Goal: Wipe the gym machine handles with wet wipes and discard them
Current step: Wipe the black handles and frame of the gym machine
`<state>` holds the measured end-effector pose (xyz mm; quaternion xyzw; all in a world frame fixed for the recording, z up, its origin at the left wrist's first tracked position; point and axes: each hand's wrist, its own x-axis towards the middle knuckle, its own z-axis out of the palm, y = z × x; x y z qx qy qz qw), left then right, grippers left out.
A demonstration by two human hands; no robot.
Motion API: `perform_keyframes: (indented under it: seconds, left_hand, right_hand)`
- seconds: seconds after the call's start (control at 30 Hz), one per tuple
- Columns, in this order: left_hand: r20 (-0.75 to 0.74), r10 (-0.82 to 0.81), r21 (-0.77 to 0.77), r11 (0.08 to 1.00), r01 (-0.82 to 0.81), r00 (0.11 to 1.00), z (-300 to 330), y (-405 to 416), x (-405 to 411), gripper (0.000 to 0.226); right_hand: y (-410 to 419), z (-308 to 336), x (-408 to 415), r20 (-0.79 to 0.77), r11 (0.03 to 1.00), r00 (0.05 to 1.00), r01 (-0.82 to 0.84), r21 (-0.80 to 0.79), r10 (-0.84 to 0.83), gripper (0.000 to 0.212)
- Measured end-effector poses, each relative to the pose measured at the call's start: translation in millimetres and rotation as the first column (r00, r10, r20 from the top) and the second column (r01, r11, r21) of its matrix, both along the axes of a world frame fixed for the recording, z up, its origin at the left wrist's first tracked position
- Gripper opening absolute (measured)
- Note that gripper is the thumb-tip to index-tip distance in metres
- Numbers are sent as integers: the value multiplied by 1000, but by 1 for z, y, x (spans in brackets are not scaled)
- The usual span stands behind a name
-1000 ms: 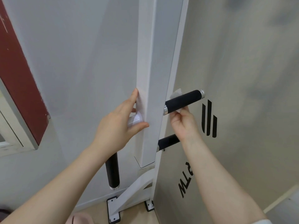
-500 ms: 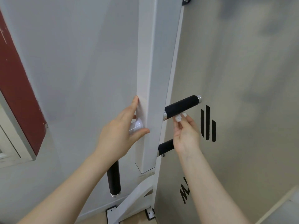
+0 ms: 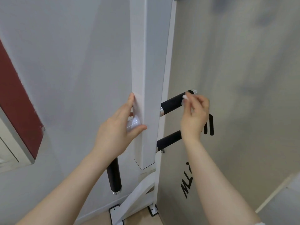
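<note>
- My two bare forearms come up from the bottom edge, one on each side of the white post.
- Low between them: the white base bracket with its black-edged foot plates on a pale floor.
- A black foam handle hangs vertically just left of the post's lower end, silver cap at the bottom. Nothing touches it.
- My left hand braces against the post's left face: fingers lie straight along it, thumb hooks round the front edge. A small white rounded object sits tucked in the palm between thumb and fingers; I cannot tell what it is.
- My right hand is raised right of the post, fingertips bunched and pinching a small crumpled wet wipe.
- The wipe is pressed on the upper handle, near its outer silver-capped end. That handle juts right and upward from the post.
- A second black handle juts out below it, partly hidden behind my right wrist.
- Farther back: grey panel on the right with black stripe marks and lettering; pale wall on the left, with a dark red panel at the left edge.
</note>
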<state>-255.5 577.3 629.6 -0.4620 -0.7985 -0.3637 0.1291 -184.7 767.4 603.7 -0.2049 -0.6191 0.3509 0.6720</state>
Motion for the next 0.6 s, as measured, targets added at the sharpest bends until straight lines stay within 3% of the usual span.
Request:
perform_keyframes:
  seconds: [0.07, 0.13, 0.23, 0.3, 0.4, 0.43, 0.5, 0.6]
  left_hand:
    - [1, 6, -2, 1000, -6, 1000, 0, 1, -1, 87]
    - [7, 8, -6, 1000, -8, 1000, 0, 0, -1, 87]
    - [10, 6, 2, 1000, -6, 1000, 0, 0, -3, 88]
    - [16, 7, -3, 1000, -7, 1000, 0, 1, -4, 88]
    - [21, 12, -16, 1000, -11, 1000, 0, 2, -6, 87]
    - [22, 14, -16, 1000, -13, 1000, 0, 2, -6, 87]
    - [26, 13, -9, 1000, -12, 1000, -1, 2, -6, 88]
    - [15, 9, -6, 1000, -9, 1000, -2, 2, -8, 88]
  right_hand:
    - [13, 8, -4, 63, 998, 996, 61, 19, -62, 23]
    - [0, 6, -10, 179, 960, 972, 99, 261, -149, 27]
    - [-21, -5, -7, 320, 816, 944, -125, 565, -77, 25]
    - [-4, 1, 0, 370, 795, 922, -139, 590, -113, 24]
    - [19, 22, 5, 393, 883, 895, 4, 469, -212, 26]
    - [14, 27, 5, 427, 900, 884, -16, 436, -191, 28]
    - [-1, 34, 2, 568, 874, 815, -187, 449, -117, 28]
    - [-8, 45, -4, 759, 797, 633, -375, 474, -154, 22]
